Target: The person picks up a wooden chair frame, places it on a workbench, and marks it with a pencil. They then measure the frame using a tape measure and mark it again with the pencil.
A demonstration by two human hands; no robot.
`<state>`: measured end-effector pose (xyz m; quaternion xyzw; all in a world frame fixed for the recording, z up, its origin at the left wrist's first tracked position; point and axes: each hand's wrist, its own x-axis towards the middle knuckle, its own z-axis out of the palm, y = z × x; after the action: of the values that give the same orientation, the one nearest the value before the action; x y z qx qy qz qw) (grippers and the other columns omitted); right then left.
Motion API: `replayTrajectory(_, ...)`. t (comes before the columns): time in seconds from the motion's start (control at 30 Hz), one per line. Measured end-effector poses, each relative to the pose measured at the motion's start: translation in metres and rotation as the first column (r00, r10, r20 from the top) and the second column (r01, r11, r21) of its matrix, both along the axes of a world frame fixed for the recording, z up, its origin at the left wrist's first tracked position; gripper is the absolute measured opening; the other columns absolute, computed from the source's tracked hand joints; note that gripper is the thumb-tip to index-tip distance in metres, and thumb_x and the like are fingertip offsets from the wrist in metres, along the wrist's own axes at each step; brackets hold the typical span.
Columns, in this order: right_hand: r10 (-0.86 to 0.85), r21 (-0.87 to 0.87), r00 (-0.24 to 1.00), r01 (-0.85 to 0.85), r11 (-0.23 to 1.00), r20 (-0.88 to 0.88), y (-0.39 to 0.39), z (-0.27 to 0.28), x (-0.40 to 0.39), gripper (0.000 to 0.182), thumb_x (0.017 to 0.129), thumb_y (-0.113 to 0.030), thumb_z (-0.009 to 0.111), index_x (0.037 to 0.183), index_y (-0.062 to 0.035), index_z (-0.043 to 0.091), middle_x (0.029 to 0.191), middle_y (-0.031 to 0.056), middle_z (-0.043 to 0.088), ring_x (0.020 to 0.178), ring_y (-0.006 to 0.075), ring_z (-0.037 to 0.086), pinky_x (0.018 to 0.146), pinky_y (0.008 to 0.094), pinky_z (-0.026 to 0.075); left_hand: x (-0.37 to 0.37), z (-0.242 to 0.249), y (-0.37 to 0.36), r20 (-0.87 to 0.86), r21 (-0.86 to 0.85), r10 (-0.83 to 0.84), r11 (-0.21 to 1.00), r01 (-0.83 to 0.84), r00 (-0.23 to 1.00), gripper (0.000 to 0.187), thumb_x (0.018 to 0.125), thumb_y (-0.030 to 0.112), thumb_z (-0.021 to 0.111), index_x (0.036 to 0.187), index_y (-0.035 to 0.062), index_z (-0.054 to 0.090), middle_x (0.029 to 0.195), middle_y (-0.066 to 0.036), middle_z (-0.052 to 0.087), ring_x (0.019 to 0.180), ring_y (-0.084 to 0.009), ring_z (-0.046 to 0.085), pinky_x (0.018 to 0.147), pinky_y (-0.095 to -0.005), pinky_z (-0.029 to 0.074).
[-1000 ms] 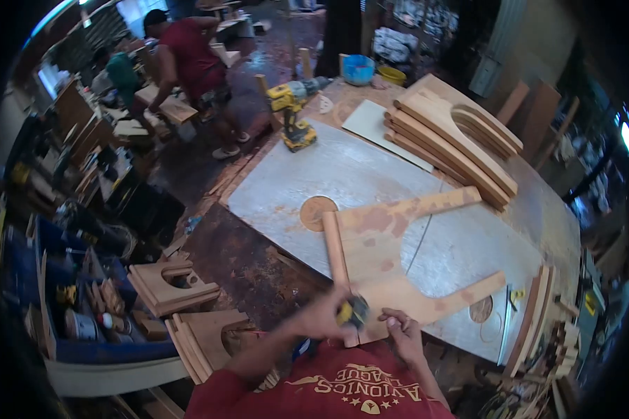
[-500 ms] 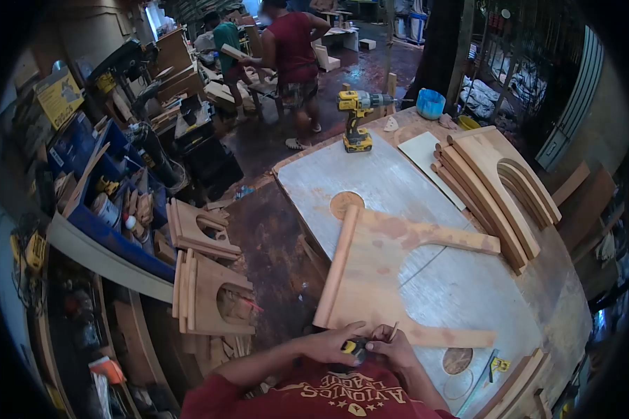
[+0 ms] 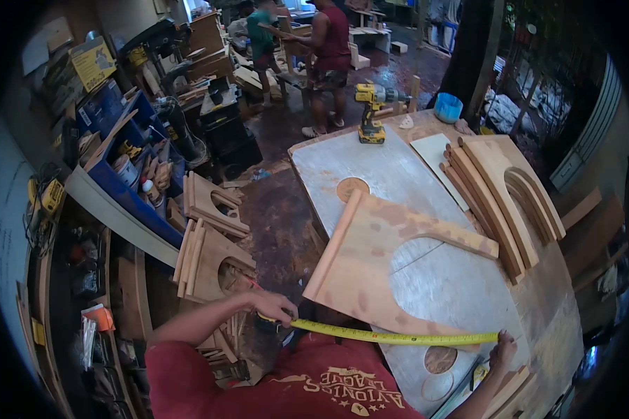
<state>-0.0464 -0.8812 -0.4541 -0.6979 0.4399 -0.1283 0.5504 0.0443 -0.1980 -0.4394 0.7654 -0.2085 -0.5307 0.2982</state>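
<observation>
A tape measure's yellow blade (image 3: 391,338) is stretched between my hands, along the near leg of a U-shaped wooden panel (image 3: 360,258). My left hand (image 3: 275,307) is closed around the tape's case, which is mostly hidden beneath it, off the panel's left side. At the blade's far end, my right hand (image 3: 503,350) pinches the tip just beyond the leg's right end. The panel lies flat on the grey-topped workbench (image 3: 328,160), with a rounded strip (image 3: 334,244) along its left edge.
A yellow cordless drill (image 3: 372,112) stands at the bench's far end near a blue container (image 3: 448,107). Curved wooden panels (image 3: 500,202) are stacked on the right. Other panels (image 3: 213,262) lean at left, below a blue tool bin (image 3: 162,223). Two people (image 3: 328,42) work behind.
My hands, close together before at the panel's near edge, have spread apart, left and right. The tape's blade is now drawn out between them. The view has shifted slightly.
</observation>
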Motion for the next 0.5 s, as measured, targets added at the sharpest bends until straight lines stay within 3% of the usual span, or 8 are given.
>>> replayTrajectory(0.07,-0.056,-0.282,0.981,0.001,0.960,-0.186,0.019,0.002,-0.003,0.022,0.086,-0.021,0.074,0.081,-0.0028,0.064,0.061,0.0024,0.053,0.051,0.0144,0.049,0.048,0.0344,0.040,0.018,0.008,0.000,0.180,0.082,-0.025,0.997,0.011,0.983,0.042,0.083,0.037,0.066,0.117,0.0118,0.068,0.098,-0.009,0.073,0.095,-0.0220,0.067,0.083,-0.0366,0.050)
replayTrajectory(0.13,0.083,-0.472,0.996,-0.092,0.877,-0.040,-0.023,-0.078,-0.011,0.025,0.088,-0.021,0.072,0.081,0.0023,0.064,0.065,0.0078,0.058,0.057,0.0191,0.053,0.055,0.0383,0.043,0.043,0.013,-0.006,0.168,0.153,-0.094,0.986,0.068,0.981,0.040,0.084,0.036,0.065,0.117,0.0139,0.069,0.098,-0.012,0.072,0.097,-0.0262,0.067,0.086,-0.0385,0.051)
replayTrajectory(0.17,0.160,-0.565,0.987,-0.122,0.816,0.018,-0.045,-0.119,-0.014,0.027,0.089,-0.020,0.072,0.081,0.0049,0.064,0.067,0.0105,0.060,0.060,0.0215,0.055,0.059,0.0403,0.045,0.052,-0.007,0.000,0.231,0.071,-0.075,0.996,0.060,0.970,0.036,0.083,0.034,0.065,0.111,0.0133,0.072,0.095,-0.010,0.073,0.092,-0.0256,0.068,0.083,-0.0389,0.051)
replayTrajectory(0.27,0.094,-0.610,0.996,-0.073,0.789,0.002,-0.031,-0.120,-0.016,0.029,0.088,-0.017,0.066,0.096,0.0108,0.066,0.075,0.0176,0.067,0.062,0.0224,0.062,0.058,0.0384,0.049,0.085,-0.031,0.001,0.247,-0.013,-0.143,0.988,0.151,0.958,0.034,0.087,0.035,0.063,0.108,0.0096,0.073,0.099,-0.010,0.074,0.091,-0.0236,0.068,0.082,-0.0376,0.051)
replayTrajectory(0.37,0.026,-0.481,0.999,-0.039,0.876,-0.034,0.039,-0.050,-0.008,0.027,0.090,-0.015,0.064,0.094,0.0121,0.065,0.076,0.0178,0.067,0.066,0.0239,0.063,0.062,0.0385,0.050,0.110,-0.030,-0.003,0.290,0.054,-0.159,0.987,0.149,0.944,0.037,0.089,0.036,0.062,0.109,0.0079,0.073,0.099,-0.011,0.074,0.093,-0.0244,0.069,0.083,-0.0382,0.051)
replayTrajectory(0.5,0.004,-0.496,0.998,0.031,0.868,0.070,0.027,-0.075,-0.004,0.029,0.091,-0.020,0.069,0.085,0.0082,0.066,0.074,0.0129,0.066,0.066,0.0211,0.058,0.061,0.0395,0.047,0.135,-0.052,0.001,0.248,0.002,-0.263,0.963,0.271,0.933,0.040,0.091,0.037,0.060,0.112,0.0053,0.071,0.103,-0.011,0.074,0.094,-0.0245,0.067,0.083,-0.0387,0.050)
